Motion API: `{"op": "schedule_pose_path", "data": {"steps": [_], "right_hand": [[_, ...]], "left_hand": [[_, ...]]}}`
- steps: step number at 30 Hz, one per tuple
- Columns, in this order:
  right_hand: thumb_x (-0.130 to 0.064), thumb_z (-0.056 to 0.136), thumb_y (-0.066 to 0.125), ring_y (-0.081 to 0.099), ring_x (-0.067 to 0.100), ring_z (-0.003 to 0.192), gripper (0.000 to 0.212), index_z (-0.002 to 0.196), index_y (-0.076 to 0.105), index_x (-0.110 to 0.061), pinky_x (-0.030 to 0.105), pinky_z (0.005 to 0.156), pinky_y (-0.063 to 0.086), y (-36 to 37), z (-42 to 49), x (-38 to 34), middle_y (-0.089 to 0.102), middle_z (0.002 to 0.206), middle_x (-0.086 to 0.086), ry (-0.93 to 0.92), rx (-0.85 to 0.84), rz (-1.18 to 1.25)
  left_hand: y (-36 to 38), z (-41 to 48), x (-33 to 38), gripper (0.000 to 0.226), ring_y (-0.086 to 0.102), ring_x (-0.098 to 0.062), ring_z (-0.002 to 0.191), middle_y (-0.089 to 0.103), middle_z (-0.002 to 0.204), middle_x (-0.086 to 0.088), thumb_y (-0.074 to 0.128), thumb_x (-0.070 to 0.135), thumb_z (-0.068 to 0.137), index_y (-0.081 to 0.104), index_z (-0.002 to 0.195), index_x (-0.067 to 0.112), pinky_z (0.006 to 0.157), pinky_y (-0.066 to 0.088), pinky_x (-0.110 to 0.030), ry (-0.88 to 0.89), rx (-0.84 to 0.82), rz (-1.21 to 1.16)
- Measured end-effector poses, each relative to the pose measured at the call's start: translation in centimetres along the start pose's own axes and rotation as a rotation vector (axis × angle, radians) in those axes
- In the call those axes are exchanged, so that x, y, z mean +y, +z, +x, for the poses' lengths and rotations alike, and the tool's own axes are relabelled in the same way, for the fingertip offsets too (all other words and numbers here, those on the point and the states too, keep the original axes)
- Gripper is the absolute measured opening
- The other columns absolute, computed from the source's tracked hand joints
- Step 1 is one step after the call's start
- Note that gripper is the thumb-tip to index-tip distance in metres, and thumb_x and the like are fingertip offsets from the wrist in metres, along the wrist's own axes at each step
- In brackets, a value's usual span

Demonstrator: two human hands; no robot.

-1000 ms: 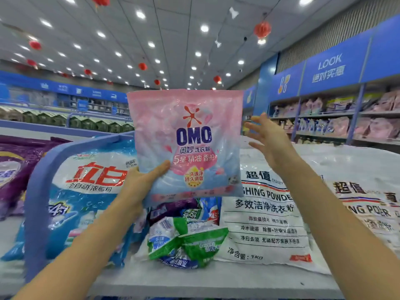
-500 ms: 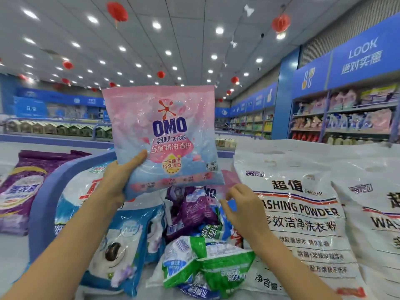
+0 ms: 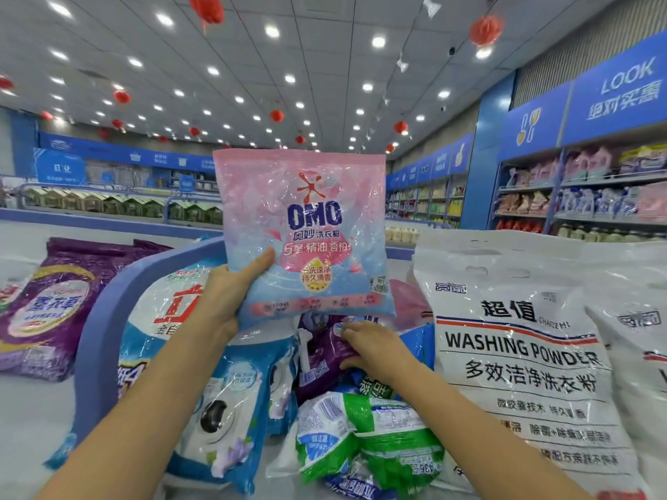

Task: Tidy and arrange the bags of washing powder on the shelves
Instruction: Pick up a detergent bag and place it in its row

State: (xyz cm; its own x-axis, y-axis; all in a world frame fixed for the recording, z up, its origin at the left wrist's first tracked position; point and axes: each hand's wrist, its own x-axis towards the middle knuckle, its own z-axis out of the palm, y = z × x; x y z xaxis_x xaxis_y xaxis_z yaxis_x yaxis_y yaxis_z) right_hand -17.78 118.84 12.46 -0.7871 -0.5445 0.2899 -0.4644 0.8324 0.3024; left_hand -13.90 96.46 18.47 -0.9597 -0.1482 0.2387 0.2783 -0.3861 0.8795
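Observation:
My left hand (image 3: pixel 225 299) grips the lower left corner of a pink and blue OMO washing powder bag (image 3: pixel 306 225) and holds it upright above the shelf top. Below it, my right hand (image 3: pixel 375 350) reaches into the pile and rests on a small purple bag (image 3: pixel 321 350), thumb under its edge, fingers on top. Green and white small bags (image 3: pixel 364 434) lie in front of that hand. A tall white "WASHING POWDER" bag (image 3: pixel 519 359) stands to the right, and a blue and white bag (image 3: pixel 216 402) leans at the left.
A blue curved divider rail (image 3: pixel 108 319) separates the pile from a large purple bag (image 3: pixel 54 308) lying at the left. A second white bag (image 3: pixel 631 337) stands at the far right. Stocked wall shelves (image 3: pixel 584 196) run along the right side.
My right hand has dropped from beside the raised OMO bag down into the pile and now rests on the purple bag. The OMO bag stays held up in my left hand.

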Motion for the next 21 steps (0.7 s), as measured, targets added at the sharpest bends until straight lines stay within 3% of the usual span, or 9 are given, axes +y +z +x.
{"op": "schedule_pose_path", "data": {"steps": [3,5,8,11,13,15,16,19,21], "right_hand": [[-0.041,0.091,0.053,0.058,0.025,0.106,0.039,0.114,0.056,-0.009,0.037,0.085,0.047,-0.7,-0.4,0.1,0.061,0.117,0.006,0.074,0.072,-0.081],[-0.039,0.092,0.053,0.060,0.025,0.105,0.036,0.114,0.059,-0.010,0.037,0.086,0.049,-1.1,-1.3,0.5,0.064,0.116,0.005,0.109,0.176,0.019],[-0.016,0.081,0.070,0.068,0.025,0.095,0.027,0.105,0.069,-0.003,0.036,0.086,0.054,-2.3,-3.6,1.2,0.071,0.106,0.011,0.022,0.539,0.319],[-0.002,0.073,0.072,0.068,0.016,0.083,0.021,0.094,0.072,0.001,0.018,0.083,0.050,-4.5,-5.3,1.7,0.073,0.092,0.011,-0.015,0.795,0.460],[-0.006,0.076,0.070,0.065,0.010,0.075,0.016,0.091,0.074,-0.004,0.008,0.074,0.047,-6.1,-6.2,2.1,0.073,0.084,0.007,0.067,0.865,0.575],[-0.014,0.078,0.066,0.055,0.001,0.058,0.009,0.075,0.073,-0.019,0.014,0.057,0.043,-7.3,-7.8,3.1,0.069,0.066,-0.008,0.203,0.940,0.692],[-0.015,0.079,0.064,0.049,0.000,0.054,0.018,0.066,0.067,-0.027,0.020,0.053,0.040,-7.8,-8.6,3.6,0.063,0.058,-0.011,0.271,0.971,0.783],[-0.003,0.085,0.061,0.053,0.001,0.051,0.041,0.050,0.066,-0.023,0.019,0.048,0.044,-8.7,-11.2,5.3,0.061,0.051,-0.011,0.448,1.072,1.140],[-0.007,0.088,0.060,0.063,0.004,0.055,0.037,0.056,0.071,-0.020,0.020,0.054,0.052,-9.1,-12.5,5.8,0.068,0.057,-0.010,0.565,1.123,1.390]], "left_hand": [[-0.2,-0.1,-0.1,0.025,0.072,-0.023,0.067,0.075,0.082,-0.009,0.075,0.026,0.073,0.066,0.091,0.011,0.056,0.059,-0.036,0.003,0.019,-0.006],[-0.4,-0.1,-0.1,0.024,0.072,-0.023,0.068,0.075,0.082,-0.008,0.075,0.027,0.075,0.065,0.091,0.012,0.056,0.059,-0.036,0.008,0.044,-0.019],[-0.5,-0.1,-0.1,0.030,0.072,-0.023,0.074,0.074,0.088,-0.007,0.076,0.030,0.072,0.064,0.095,0.016,0.059,0.058,-0.038,0.008,0.068,-0.079],[-0.2,-0.1,0.1,0.029,0.071,-0.024,0.077,0.072,0.095,-0.008,0.075,0.031,0.074,0.065,0.097,0.016,0.059,0.059,-0.040,0.003,0.080,-0.155],[-0.1,0.1,0.4,0.026,0.069,-0.028,0.089,0.070,0.106,-0.011,0.072,0.031,0.079,0.065,0.099,0.015,0.071,0.059,-0.044,-0.005,0.084,-0.200],[0.1,0.1,0.7,0.026,0.066,-0.031,0.100,0.068,0.113,-0.013,0.072,0.031,0.080,0.065,0.099,0.015,0.086,0.054,-0.050,-0.028,0.077,-0.239],[0.2,0.1,0.8,0.025,0.066,-0.031,0.101,0.068,0.113,-0.013,0.072,0.031,0.079,0.065,0.098,0.015,0.089,0.052,-0.051,-0.033,0.067,-0.247],[1.1,0.2,0.6,0.026,0.065,-0.032,0.103,0.068,0.114,-0.012,0.070,0.031,0.080,0.064,0.100,0.015,0.083,0.055,-0.050,-0.048,0.014,-0.257],[2.0,0.1,0.3,0.033,0.063,-0.034,0.107,0.066,0.118,-0.014,0.068,0.030,0.083,0.062,0.110,0.012,0.079,0.056,-0.048,-0.069,-0.013,-0.254]]}}
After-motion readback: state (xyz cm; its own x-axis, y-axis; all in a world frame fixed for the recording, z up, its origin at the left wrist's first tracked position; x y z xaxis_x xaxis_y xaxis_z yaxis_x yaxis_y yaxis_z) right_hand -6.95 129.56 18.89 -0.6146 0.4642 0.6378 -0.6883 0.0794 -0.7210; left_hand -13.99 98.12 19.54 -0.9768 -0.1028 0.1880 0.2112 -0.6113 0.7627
